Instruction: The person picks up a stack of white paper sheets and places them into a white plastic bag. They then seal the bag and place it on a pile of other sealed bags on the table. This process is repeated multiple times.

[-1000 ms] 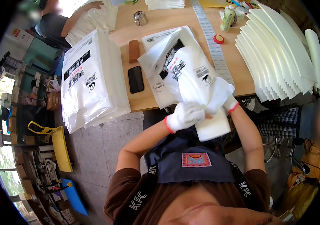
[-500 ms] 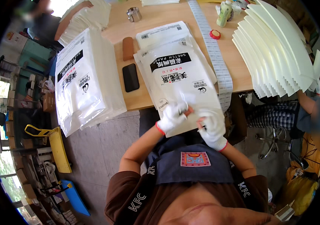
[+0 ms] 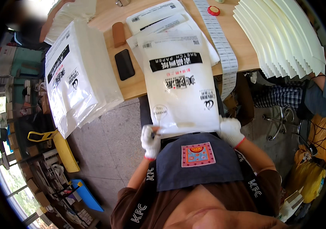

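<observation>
I see from my end that the printed bag (image 3: 182, 103) has come nearer the apron (image 3: 178, 176), and the hands, close together before, have parted to its lower corners, so its bottom edge now runs from one to the other. The left hand (image 3: 151, 140) pinches the left corner; the right hand (image 3: 231, 131) touches the right, its grip unclear to me. The bag's far end overlaps the stack (image 3: 153, 16).

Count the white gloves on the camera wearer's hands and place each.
2: one on the left hand, by the white packet's near left corner; one on the right hand, by its near right corner. Both show clearly.
</observation>
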Demonstrator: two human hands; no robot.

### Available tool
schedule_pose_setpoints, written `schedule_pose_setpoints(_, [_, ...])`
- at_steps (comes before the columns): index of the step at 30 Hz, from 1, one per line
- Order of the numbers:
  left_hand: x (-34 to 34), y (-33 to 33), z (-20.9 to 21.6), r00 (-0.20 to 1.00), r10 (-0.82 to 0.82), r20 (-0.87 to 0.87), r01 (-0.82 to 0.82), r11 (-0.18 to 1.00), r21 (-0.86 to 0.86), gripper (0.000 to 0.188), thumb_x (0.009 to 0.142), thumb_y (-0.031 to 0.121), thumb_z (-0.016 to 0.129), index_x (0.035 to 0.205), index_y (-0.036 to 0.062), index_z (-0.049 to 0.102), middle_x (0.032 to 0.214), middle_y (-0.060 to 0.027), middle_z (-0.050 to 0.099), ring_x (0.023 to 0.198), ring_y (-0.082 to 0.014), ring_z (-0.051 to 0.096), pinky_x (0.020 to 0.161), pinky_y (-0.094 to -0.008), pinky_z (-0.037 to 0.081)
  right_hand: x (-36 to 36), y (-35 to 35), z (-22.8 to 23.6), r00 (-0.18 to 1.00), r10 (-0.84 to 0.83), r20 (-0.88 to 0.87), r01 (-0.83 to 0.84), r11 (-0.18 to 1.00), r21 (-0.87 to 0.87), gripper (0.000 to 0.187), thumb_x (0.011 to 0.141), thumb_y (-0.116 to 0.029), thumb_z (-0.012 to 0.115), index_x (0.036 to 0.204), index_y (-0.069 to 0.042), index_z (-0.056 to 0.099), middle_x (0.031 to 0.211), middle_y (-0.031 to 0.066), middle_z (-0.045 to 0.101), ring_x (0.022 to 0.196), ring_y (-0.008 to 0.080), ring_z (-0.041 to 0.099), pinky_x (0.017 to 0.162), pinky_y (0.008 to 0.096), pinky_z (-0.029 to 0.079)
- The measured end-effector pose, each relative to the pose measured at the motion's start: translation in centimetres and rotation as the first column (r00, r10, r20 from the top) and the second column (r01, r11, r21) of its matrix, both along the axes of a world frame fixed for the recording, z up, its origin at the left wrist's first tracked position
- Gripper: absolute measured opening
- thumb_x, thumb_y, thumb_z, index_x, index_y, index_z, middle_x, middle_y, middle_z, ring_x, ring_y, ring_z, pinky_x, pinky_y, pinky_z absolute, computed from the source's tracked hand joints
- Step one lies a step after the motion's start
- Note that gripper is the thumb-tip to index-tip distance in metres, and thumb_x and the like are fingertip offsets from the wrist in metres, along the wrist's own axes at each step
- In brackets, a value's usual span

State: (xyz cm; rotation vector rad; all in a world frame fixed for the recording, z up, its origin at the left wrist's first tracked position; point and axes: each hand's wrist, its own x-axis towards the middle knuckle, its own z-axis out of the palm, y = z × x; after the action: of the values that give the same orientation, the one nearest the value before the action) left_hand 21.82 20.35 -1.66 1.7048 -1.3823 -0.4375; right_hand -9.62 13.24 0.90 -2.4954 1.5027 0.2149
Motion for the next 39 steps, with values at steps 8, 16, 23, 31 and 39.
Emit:
schedule_pose_setpoints(8, [1.2,2.9,2.4,0.859,-0.457,-0.229,0.489,0.866,0.103,0.022,0.065,-0.007,0.068,0.07,0.0065,0.052,0.069,-0.0066,0.056,0.062,-0.0227,0.058,0.055,-0.0319,0.045,-1.3,3.4,-1.3,0.966,0.255,0.037,-0.253,0.966,-0.059,0.019,0.076,-0.03,0.059,0.071,-0.012,0.063,0.056,0.003,0.059,0.055,0.0209,0.061,0.05,0.0379,0.043])
schedule_pose_setpoints(16, [1.3,-2.6,-2.7,0.928,-0.36,0.098,0.346,0.928,0.138,0.017,0.068,-0.005,0.063,0.072,0.0058,0.051,0.069,-0.0107,0.053,0.06,-0.026,0.055,0.056,-0.0326,0.046,0.0,-5.0,-2.0,0.994,-0.11,0.016,0.11,0.993,-0.046,0.026,0.078,-0.031,0.052,0.074,-0.007,0.062,0.057,0.0144,0.06,0.051,0.0314,0.061,0.047,0.0468,0.045])
schedule_pose_setpoints(23, [-1.8,-6.0,0.6,0.925,-0.38,-0.001,0.379,0.922,0.083,0.014,0.074,0.001,0.072,0.077,0.0057,0.059,0.067,-0.0072,0.056,0.055,-0.0216,0.056,0.053,-0.0296,0.045,-9.0,-9.7,-6.3,0.545,-0.691,0.475,0.67,0.699,0.249,0.027,0.08,-0.033,0.053,0.093,-0.011,0.062,0.082,0.0167,0.066,0.08,0.0391,0.063,0.072,0.0475,0.048])
schedule_pose_setpoints(31, [-15.1,-14.8,-2.8,0.572,-0.35,-0.742,0.78,0.513,0.359,0.04,0.093,0.016,0.054,0.13,0.0016,0.047,0.121,-0.0152,0.058,0.094,-0.0143,0.062,0.069,-0.0272,0.054,-12.7,-12.6,-16.1,0.468,-0.749,0.47,0.442,0.658,0.609,0.035,0.08,-0.011,0.058,0.114,-0.003,0.055,0.096,0.0122,0.063,0.083,0.0184,0.061,0.076,0.0306,0.047])
schedule_pose_setpoints(39, [-21.6,-15.6,-3.8,0.531,-0.16,-0.832,0.82,0.346,0.456,0.03,0.091,0.016,0.056,0.115,-0.0013,0.049,0.085,-0.0058,0.056,0.076,-0.0117,0.06,0.063,-0.0301,0.057,-10.4,-9.8,-3.8,-0.019,-0.542,0.84,0.304,0.798,0.521,0.034,0.082,-0.007,0.065,0.115,-0.005,0.059,0.092,0.0065,0.062,0.084,0.0117,0.059,0.076,0.0254,0.046])
